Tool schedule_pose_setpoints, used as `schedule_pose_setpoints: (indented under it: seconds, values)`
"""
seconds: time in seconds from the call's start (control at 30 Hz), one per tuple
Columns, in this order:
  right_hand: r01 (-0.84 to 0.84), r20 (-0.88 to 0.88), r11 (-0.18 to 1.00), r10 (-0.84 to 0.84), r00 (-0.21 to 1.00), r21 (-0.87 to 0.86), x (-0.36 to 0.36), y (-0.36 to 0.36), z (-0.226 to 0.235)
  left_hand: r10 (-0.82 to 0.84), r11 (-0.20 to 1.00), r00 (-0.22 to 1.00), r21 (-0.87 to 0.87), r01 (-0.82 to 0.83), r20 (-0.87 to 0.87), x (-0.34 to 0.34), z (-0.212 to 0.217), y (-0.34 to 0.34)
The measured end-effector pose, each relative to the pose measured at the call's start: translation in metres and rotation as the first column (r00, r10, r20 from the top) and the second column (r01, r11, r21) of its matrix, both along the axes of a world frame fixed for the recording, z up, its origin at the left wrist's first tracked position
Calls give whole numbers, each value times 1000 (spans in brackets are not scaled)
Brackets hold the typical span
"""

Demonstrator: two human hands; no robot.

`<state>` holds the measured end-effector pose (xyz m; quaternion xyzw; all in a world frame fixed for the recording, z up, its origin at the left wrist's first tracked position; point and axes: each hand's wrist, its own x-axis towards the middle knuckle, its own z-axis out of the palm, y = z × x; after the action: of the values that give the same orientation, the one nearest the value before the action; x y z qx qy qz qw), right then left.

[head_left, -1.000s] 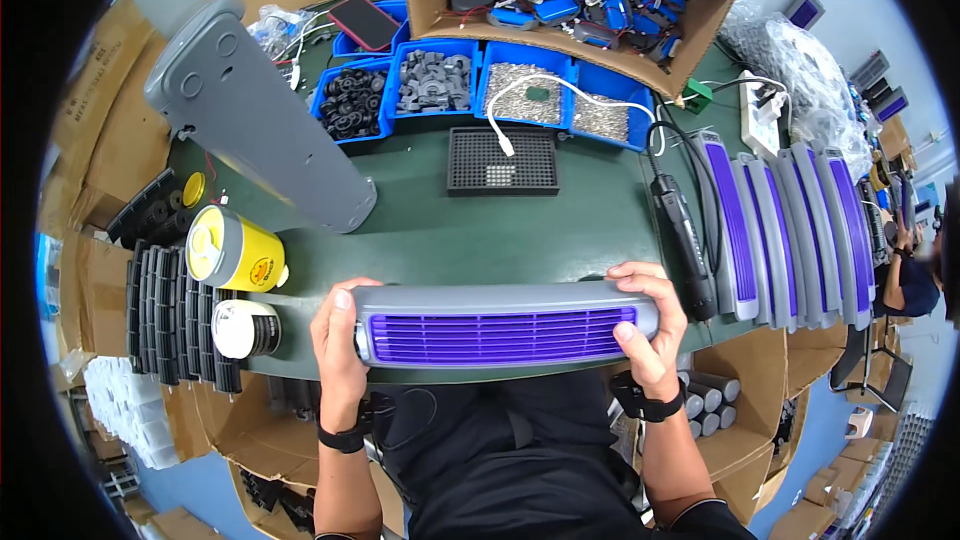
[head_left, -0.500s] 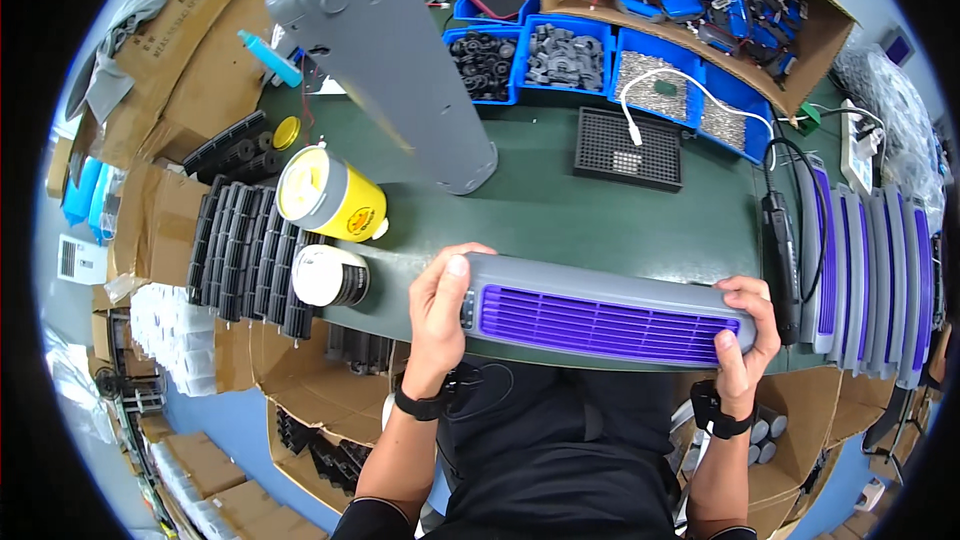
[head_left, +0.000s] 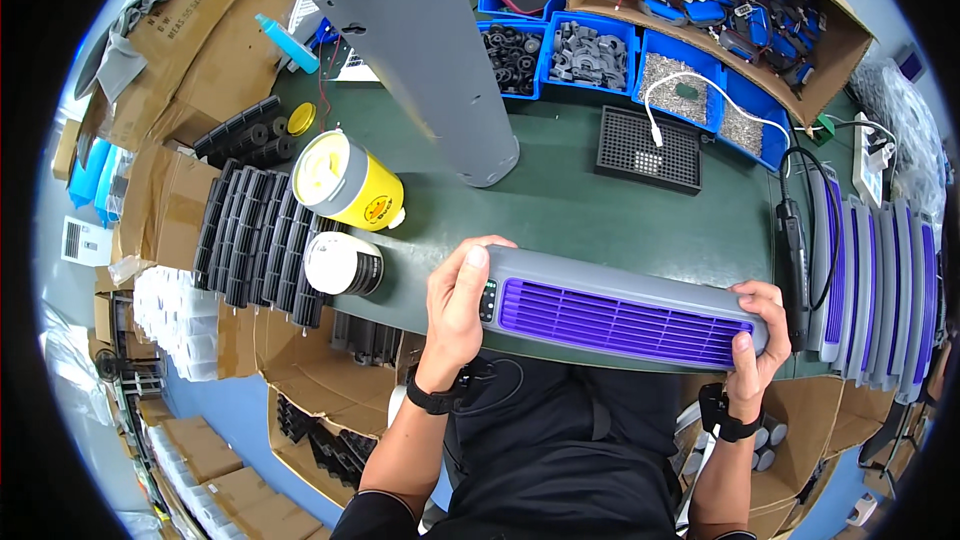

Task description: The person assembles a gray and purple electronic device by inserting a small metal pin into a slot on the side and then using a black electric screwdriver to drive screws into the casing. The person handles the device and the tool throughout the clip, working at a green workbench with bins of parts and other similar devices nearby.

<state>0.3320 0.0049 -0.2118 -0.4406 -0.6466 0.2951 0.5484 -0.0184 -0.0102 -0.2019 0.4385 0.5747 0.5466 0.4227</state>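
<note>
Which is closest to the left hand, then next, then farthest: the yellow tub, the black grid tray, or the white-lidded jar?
From the left hand:
1. White-lidded jar, just to its left.
2. Yellow tub, farther up-left.
3. Black grid tray, far up-right.

A dark green surface [head_left: 600,210] fills the middle of the view, evenly lit from above with only soft shadows. Along its far edge runs a row of blue bins [head_left: 640,60], and behind them stands an open cardboard box [head_left: 830,50]. Flattened and open cardboard cartons [head_left: 190,70] crowd the left side. The floor [head_left: 215,420] below looks pale blue, though the bend at the rim makes that hard to judge. More brown cartons [head_left: 215,485] stand on it at lower left.
</note>
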Motion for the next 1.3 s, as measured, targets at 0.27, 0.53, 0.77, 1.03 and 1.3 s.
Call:
schedule_pose_setpoints:
  seconds: [0.27,0.53,0.77,1.03,1.3]
  values:
    - [-9,-11,1000,9,1000,12,0,-1,-3,-5,1000,1000,-3,5,6,1,4,0]
    - [-9,-1,1000,9,1000,9,1,-4,-5,2,1000,1000,-7,-2,22,1,2,-1]
    - [-2,-1,1000,2,1000,8,1,-4,-5,-4,1000,1000,-21,5,17,0,4,-1]
    - [-4,5,1000,4,1000,-1,3,-4,-6,-1,999,1000,-34,1,11,2,6,-1]
    - [-8,-26,1000,9,1000,11,-1,-3,-6,0,1000,1000,-7,0,7,1,3,0]
